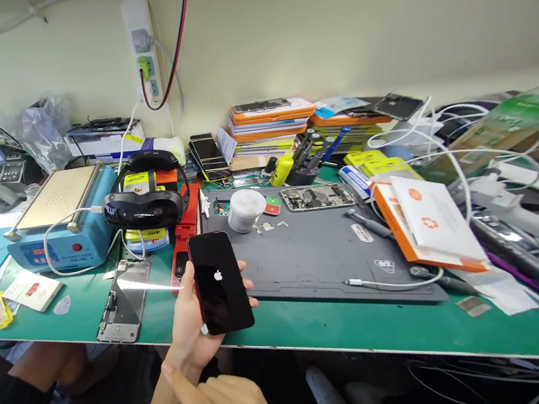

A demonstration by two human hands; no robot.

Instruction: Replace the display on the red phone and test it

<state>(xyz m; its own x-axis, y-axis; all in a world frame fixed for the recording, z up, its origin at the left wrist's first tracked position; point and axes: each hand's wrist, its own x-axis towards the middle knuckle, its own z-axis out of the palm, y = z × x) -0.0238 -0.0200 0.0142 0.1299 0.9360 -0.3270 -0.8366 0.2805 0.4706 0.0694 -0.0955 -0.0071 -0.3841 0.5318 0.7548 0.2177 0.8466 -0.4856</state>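
Green surface (315,325) beneath; over its front edge, the phone (221,284), logo lit, is clamped in the left grip (189,322): powered on, start-up seemingly unfinished. Whether the right grip (226,403), index finger extended, holds anything, I cannot tell. Beyond lies a grey mat (306,250).

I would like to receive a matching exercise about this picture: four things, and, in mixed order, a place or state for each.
Things
1. lit phone
2. right hand
3. white round container
4. blue machine

Places and states
A. standing on the grey mat
B. near the picture's bottom edge, pointing
C. topped by a gold-coloured plate
D. held in the left hand, showing a white logo

Pairs: 1-D, 2-B, 3-A, 4-C
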